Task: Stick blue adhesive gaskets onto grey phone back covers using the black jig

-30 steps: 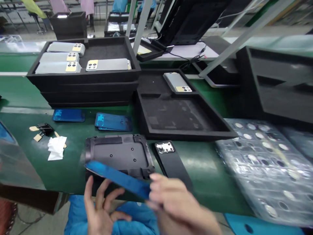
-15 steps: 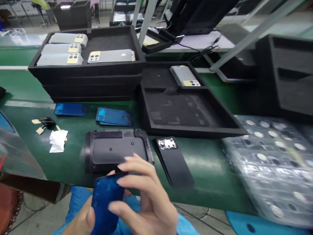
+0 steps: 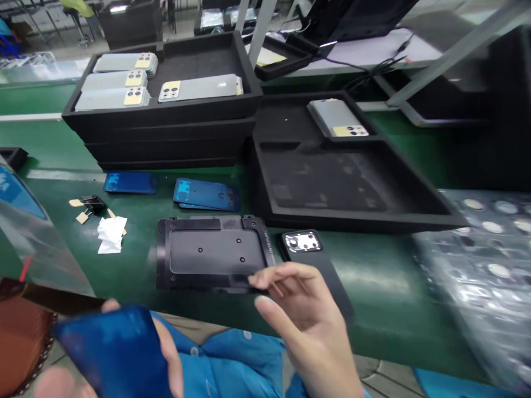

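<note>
green bench top [image 3: 136, 273] spans the workspace, with one stack of black trays [image 3: 178, 130] at the back left and one lower black tray [image 3: 365, 221] just beside it. four rows of silver panels [image 3: 110, 99] lie in the top tray of the stack, three at left and one at right; one silver pile [image 3: 332, 115] sits in the lower tray.

nearer, blue pieces lie in two groups: one pile [image 3: 130, 182] at left and an overlapping group [image 3: 209, 194], at least two. one binder clip [image 3: 94, 204] and one crumpled white tissue [image 3: 111, 235] rest at left. one black fixture [image 3: 215, 251] lies central, one dark phone-shaped panel [image 3: 326, 271] to its right.

the left hand [image 3: 169, 354] grips one blurred blue panel [image 3: 116, 348], low at left before the bench edge, fingers and thumb around its sides. the right hand [image 3: 313, 331] holds nothing, thumb parted from half-curled fingers by the fixture's near right corner; whether they touch it cannot be told.
</note>
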Available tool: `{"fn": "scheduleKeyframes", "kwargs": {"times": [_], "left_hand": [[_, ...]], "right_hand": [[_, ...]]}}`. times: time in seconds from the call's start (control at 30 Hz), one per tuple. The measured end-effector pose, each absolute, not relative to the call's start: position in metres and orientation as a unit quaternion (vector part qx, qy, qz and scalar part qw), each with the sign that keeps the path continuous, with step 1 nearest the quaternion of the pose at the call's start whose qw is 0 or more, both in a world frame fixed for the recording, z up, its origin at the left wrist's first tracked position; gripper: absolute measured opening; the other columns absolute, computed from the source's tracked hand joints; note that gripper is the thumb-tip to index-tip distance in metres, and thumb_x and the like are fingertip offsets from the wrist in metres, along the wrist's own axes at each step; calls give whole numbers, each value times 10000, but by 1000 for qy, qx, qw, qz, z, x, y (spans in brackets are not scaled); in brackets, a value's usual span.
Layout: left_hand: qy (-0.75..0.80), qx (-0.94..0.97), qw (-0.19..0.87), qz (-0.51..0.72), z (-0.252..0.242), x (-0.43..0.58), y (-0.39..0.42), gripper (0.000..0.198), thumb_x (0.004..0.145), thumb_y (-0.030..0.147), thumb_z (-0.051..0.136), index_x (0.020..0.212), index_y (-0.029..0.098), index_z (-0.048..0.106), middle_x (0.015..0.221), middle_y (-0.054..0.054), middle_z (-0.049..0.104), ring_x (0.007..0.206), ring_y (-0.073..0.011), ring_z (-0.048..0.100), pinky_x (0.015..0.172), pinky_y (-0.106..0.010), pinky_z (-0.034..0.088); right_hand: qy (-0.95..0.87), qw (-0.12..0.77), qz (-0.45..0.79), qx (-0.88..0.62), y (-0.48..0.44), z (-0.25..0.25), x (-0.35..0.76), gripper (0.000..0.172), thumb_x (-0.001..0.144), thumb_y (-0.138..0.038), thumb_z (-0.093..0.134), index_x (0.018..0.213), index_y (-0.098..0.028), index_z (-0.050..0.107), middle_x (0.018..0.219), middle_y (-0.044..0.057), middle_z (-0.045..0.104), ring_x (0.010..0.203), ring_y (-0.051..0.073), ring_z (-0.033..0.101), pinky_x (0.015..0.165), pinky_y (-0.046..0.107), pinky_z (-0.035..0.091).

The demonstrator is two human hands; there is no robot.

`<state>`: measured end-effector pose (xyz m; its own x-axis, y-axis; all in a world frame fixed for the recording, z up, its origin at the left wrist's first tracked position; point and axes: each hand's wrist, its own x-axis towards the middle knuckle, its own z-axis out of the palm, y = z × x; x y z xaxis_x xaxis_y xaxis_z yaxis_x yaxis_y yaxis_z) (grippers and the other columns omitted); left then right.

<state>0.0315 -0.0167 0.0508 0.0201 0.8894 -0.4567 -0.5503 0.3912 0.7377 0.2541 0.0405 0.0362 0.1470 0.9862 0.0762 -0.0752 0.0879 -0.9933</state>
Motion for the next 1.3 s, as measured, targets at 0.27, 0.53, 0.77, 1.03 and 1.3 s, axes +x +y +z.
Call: {"fn": "scheduleKeyframes", "kwargs": {"times": [0.27, 0.53, 0.77, 1.03, 1.3], "left_hand": [[417, 41, 747, 517, 73, 25, 27, 771, 836, 821, 531, 1157, 158, 758, 927, -122, 771, 772, -249, 743, 702, -375, 626], [432, 30, 742, 513, 62, 18, 30, 764, 856, 782, 543, 1171, 117, 750, 892, -116, 755, 716, -225, 730, 611, -324, 619], [431, 21, 741, 515, 61, 15, 36, 793, 890, 795, 452, 1146, 110, 759, 887, -123, 754, 710, -219, 728, 603, -310, 616], [482, 32, 661, 575, 60, 26, 35, 714, 888, 771, 504, 1126, 158, 782, 958, -111, 794, 768, -230, 760, 645, -328, 652], [491, 62, 571, 655, 57, 47, 32, 671, 834, 814, 549, 1095, 248, 799, 1160, -65, 795, 994, -254, 768, 835, -343, 655]], "right_hand": [[-587, 281, 641, -407, 10, 22, 211, 172, 971, -343, 613, 914, -223, 723, 862, 32, 761, 803, 187, 706, 735, 263, 547], [-510, 276, 711, -398, 13, 18, 187, 185, 813, -215, 534, 646, -207, 614, 649, 11, 739, 663, 168, 707, 593, 232, 496], [-493, 280, 725, -390, 12, 15, 185, 251, 879, -309, 556, 680, -200, 665, 648, 37, 768, 666, 189, 739, 644, 272, 539], [-456, 272, 759, -377, 9, 8, 175, 375, 856, -519, 694, 671, -194, 679, 693, 40, 740, 699, 177, 669, 707, 289, 530], [-378, 260, 837, -297, 1, 1, 138, 661, 804, -836, 573, 605, -206, 603, 555, 16, 603, 533, 151, 585, 614, 286, 532]]}}
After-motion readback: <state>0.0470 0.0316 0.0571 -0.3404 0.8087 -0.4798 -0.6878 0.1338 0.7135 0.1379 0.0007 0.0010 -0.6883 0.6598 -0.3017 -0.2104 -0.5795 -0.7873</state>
